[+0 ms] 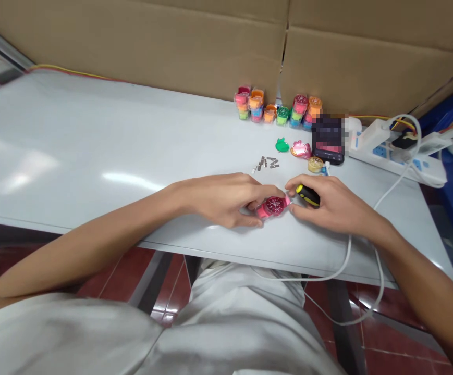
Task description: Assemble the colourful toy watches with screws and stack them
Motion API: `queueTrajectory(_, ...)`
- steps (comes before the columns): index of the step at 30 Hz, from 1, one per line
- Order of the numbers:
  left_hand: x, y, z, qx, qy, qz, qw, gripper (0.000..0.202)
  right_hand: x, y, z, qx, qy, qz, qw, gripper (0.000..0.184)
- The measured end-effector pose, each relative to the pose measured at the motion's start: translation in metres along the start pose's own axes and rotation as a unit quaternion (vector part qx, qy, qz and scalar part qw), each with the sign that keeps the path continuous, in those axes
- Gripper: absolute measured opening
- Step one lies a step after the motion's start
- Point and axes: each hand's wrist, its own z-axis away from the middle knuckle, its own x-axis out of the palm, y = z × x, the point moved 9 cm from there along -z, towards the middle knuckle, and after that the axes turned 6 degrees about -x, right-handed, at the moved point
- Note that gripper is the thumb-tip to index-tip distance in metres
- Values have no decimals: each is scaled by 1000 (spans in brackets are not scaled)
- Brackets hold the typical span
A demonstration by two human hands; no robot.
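A pink wristwatch (275, 205) with a dark red dial lies on the table near its front edge. My left hand (230, 200) grips it from the left, thumb and fingers pinching the strap and case. In my right hand (338, 205) is a black and yellow screwdriver handle (308, 195), and those fingertips touch the right end of the strap. The screwdriver's tip is too small to make out. Just beyond my hands lie several small dark metal strips (265, 163). A yellow watch case (315, 164) sits behind my right hand.
Several colourful boxed watches (256, 104) stand stacked along the cardboard wall (171, 47). Before them lie a green plastic piece (282, 145) and a pink watch piece (300, 149). A dark phone (330, 156) rests beside a white power strip (406, 164), whose white cable (392, 187) runs past my right arm.
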Motion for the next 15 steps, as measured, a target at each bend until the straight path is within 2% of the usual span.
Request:
queueTrajectory(3,-4,1,-3,27,48,-1,998,44,3,1,-1,8,8,-11,1000,29)
queueTrajectory(6,-5,3,-8,44,96,-22,994,53,5,2,-2,3,12,-16,1000,25)
queueTrajectory(10,-6,1,-16,29,78,-35,996,45,5,6,-3,16,15,-14,1000,27)
queueTrajectory(12,-23,-3,-22,32,98,-60,993,44,4,9,-3,29,22,-16,999,29)
queueTrajectory(15,-72,-29,-38,0,192,-110,975,46,2,11,-3,39,32,-15,999,29)
